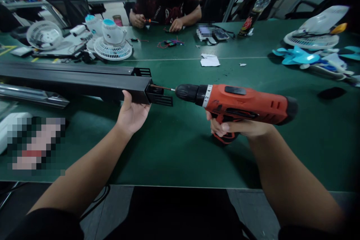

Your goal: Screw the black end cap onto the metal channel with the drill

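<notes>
My right hand [225,125] is wrapped round the grip of a red and black cordless drill [244,101], its chuck facing left. A long thin bit [163,87] runs from the chuck to the end of a black rectangular metal tube [112,85]. Whether its tip sits inside the tube end or just in front of it, I cannot tell. My left hand [133,114] holds the tube near that end from below, thumb against the near side and the other fingers partly hidden underneath. A slotted black tab [161,99] sticks out of the tube end.
Behind the tube lies a second black tube [70,68]. A shiny metal profile [30,93] is at the left. White fan parts [112,47] stand at the back left, blue fan blades [298,57] at the right. Across the green table [180,150] a person [165,0] holds a screwdriver.
</notes>
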Available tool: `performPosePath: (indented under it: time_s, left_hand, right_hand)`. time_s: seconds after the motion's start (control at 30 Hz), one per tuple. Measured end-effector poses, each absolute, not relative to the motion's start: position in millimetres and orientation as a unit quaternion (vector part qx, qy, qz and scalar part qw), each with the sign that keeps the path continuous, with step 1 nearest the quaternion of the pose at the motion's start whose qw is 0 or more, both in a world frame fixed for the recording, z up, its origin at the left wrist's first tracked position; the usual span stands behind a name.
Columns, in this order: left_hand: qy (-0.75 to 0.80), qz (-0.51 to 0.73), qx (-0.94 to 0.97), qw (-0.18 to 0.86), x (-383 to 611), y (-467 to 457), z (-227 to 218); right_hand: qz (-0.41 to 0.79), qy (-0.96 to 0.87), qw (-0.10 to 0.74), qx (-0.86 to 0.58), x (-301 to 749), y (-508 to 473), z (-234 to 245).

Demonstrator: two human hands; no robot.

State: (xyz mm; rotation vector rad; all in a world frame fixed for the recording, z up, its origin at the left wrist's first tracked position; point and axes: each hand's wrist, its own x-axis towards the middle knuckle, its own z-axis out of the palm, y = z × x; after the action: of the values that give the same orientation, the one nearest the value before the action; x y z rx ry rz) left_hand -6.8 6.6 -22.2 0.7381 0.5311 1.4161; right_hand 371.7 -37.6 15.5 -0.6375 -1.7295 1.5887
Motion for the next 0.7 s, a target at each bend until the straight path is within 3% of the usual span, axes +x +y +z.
performPosePath:
  time_s: [0.7]
  left_hand:
    - [0.250, 0.630, 0.323, 0.661, -3.3, 2.9, -16.5]
  right_hand:
    - [0.606, -0.666, 0.351, -0.257, 371.1, -39.7, 15.1]
